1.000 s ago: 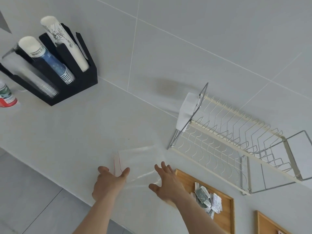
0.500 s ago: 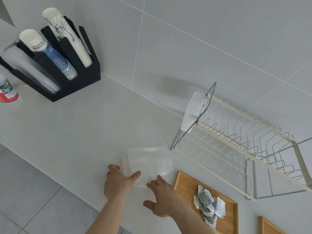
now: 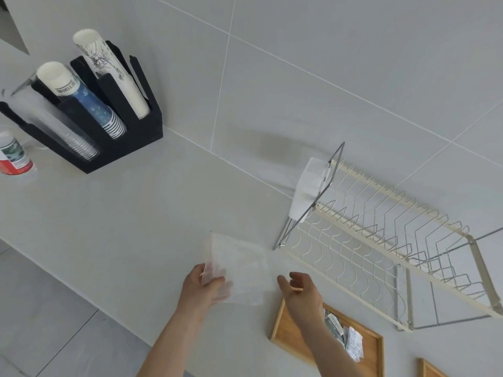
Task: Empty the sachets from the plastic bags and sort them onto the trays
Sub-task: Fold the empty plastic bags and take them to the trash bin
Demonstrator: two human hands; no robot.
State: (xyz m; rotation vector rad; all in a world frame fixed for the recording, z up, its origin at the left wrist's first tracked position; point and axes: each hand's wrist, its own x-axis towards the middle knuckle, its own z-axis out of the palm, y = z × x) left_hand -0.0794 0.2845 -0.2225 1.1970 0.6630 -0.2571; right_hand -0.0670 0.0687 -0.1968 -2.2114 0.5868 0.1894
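Note:
A clear, empty-looking plastic bag (image 3: 239, 268) with a red zip line lies over the grey counter. My left hand (image 3: 202, 291) grips its left, zip end, with fingers under the plastic. Just right of the bag hovers my right hand (image 3: 300, 291), fingers apart and holding nothing. Behind my right forearm sits a wooden tray (image 3: 283, 327) that holds several green and white sachets (image 3: 344, 333). A second wooden tray (image 3: 430, 370) shows only its corner at the bottom right edge.
A cream wire dish rack (image 3: 381, 254) stands right of the bag against the tiled wall. A black cup holder (image 3: 128, 142) with stacked cups is at the far left, with a red and white bottle (image 3: 13, 156) beside it. The counter edge runs along the lower left.
My left hand has closed on the bag's zip end and lifted it. My right hand has come off the bag and moved right, over the tray's corner.

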